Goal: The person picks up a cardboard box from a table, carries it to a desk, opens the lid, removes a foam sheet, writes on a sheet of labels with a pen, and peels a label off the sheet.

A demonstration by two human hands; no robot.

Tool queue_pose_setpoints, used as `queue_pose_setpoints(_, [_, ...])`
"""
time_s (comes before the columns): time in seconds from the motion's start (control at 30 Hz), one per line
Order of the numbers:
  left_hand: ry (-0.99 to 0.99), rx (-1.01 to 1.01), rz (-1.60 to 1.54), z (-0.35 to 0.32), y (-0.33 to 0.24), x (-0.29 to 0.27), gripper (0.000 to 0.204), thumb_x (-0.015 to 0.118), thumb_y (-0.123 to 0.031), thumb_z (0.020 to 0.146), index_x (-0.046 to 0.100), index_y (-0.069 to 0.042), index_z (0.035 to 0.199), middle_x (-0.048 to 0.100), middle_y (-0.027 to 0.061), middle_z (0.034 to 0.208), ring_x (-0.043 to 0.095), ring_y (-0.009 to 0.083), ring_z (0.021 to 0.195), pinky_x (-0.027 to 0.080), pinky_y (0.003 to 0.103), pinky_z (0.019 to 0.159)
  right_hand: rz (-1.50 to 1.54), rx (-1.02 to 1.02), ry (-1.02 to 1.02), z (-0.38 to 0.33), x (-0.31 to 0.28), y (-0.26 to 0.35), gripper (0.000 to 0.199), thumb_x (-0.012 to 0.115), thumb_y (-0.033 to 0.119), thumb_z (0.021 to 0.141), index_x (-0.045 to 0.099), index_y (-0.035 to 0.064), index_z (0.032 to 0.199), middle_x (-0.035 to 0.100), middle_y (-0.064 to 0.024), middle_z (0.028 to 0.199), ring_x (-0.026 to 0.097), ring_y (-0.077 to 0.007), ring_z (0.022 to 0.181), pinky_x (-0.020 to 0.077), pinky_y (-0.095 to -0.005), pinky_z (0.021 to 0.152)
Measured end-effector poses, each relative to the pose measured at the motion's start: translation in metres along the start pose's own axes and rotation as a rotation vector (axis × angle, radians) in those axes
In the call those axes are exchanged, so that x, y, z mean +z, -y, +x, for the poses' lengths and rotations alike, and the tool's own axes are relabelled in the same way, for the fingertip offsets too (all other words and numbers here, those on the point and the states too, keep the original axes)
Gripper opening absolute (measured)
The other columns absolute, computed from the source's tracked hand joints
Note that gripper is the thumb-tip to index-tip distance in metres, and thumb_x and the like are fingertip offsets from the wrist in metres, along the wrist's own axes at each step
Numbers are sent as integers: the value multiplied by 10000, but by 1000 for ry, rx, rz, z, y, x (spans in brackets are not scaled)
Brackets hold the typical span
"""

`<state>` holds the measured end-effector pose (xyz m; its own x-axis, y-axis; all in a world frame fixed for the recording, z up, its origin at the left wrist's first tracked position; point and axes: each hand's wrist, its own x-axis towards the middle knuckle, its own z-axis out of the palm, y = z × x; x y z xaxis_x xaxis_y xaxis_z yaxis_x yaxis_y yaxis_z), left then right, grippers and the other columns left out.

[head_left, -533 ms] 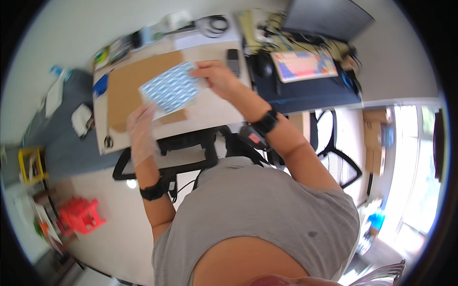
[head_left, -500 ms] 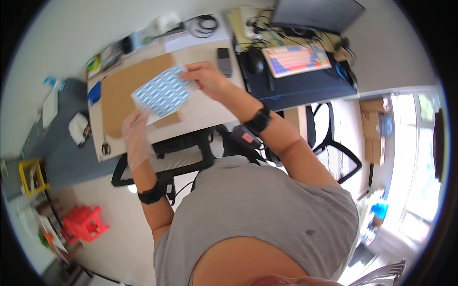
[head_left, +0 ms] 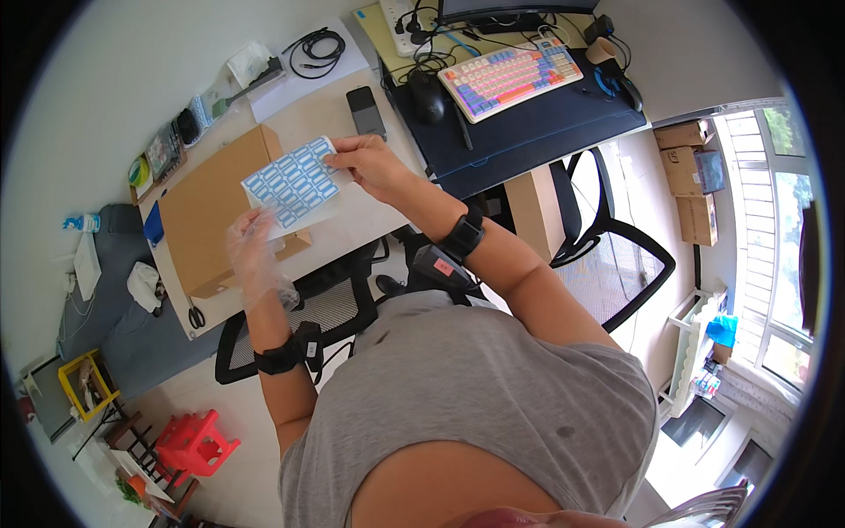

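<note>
Between my two hands is a sheet of blue-and-white labels point(head_left: 297, 183), held tilted above the desk. My right hand point(head_left: 371, 165), bare, pinches its upper right corner between thumb and fingers. My left hand point(head_left: 251, 251) wears a loose clear plastic glove and grips the sheet's lower left corner. A white layer of paper shows under the sheet's lower edge. Behind the sheet lies a closed brown cardboard box point(head_left: 198, 216), partly covered by it and by my left hand.
Scissors point(head_left: 195, 314) lie at the desk's near left corner. A dark phone-like device point(head_left: 365, 113) and a coiled black cable point(head_left: 317, 51) are farther back. To the right are a mouse point(head_left: 427, 97) and a colourful keyboard point(head_left: 510, 77). A mesh chair point(head_left: 330, 304) stands against the desk's front.
My view has turned, so the desk appears shifted left and more tilted. Both hands still hold the label sheet, which now appears sharper and steadier.
</note>
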<state>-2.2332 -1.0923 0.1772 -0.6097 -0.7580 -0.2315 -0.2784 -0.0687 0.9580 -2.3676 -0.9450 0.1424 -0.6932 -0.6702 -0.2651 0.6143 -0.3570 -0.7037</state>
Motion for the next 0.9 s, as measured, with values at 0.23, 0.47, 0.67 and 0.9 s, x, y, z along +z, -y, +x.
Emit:
queue_pose_setpoints(0.23, [-23,-93,-113,41,40,-32,331,638,-159,749,503,0,1005,538,89,932,517,144,795,437,277,583,-1351,-395,-784,24,-141,16,203,601,223,726,649,83,864,616,-127,764,608,-263,704,479,-341,638])
queue_pose_setpoints(0.47, [-102,-106,-174,56,67,-71,383,622,-188,756,472,20,1040,538,89,948,522,163,843,468,300,657,-1805,-2,-1057,8,-207,9,312,609,221,735,514,8,943,536,-160,984,523,-327,948,462,-403,770])
queue_pose_setpoints(0.67, [-5,-136,-78,53,63,-88,293,603,-166,746,510,44,927,535,57,847,492,104,724,391,217,579,-1825,-93,-1040,10,-223,-1,238,604,211,726,571,33,880,584,-158,927,569,-337,866,472,-422,720])
queue_pose_setpoints(0.9, [-1,-59,-162,57,73,-105,220,582,-167,759,510,19,853,512,35,759,456,82,635,350,194,537,-1832,-14,-889,13,-240,-2,236,581,238,661,610,23,755,611,-180,777,588,-349,771,459,-424,708])
